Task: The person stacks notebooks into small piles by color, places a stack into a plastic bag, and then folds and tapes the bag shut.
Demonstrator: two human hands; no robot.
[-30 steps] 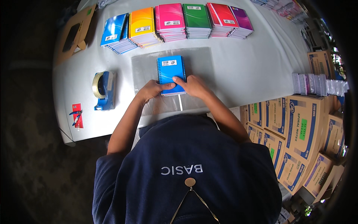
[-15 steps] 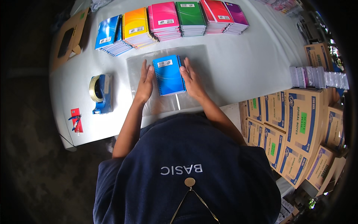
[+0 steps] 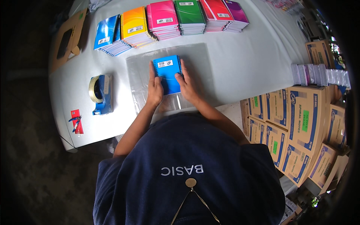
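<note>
A blue spiral notebook (image 3: 168,80) lies between my hands over a clear plastic sheet (image 3: 140,90) on the table. My left hand (image 3: 155,87) presses along its left side, fingers straight and thumb over the lower left edge. From the right, my right hand (image 3: 188,84) grips the opposite side, its thumb resting on the cover. Whether more notebooks lie under this one cannot be seen. A pale barcode label sits near the top of the cover.
Along the far side stand stacks of spiral notebooks: blue (image 3: 106,32), yellow (image 3: 134,24), pink (image 3: 162,15), green (image 3: 189,13), red (image 3: 217,11) and purple (image 3: 236,13). At left are a blue tape dispenser (image 3: 106,93), small snips (image 3: 77,122) on a red card, and cardboard (image 3: 69,41). Cartons (image 3: 303,120) are stacked right.
Both hands have closed in from beside the blue notebook and now press its sides. My thumbs have come onto its edges. The notebook has shifted very slightly left.
</note>
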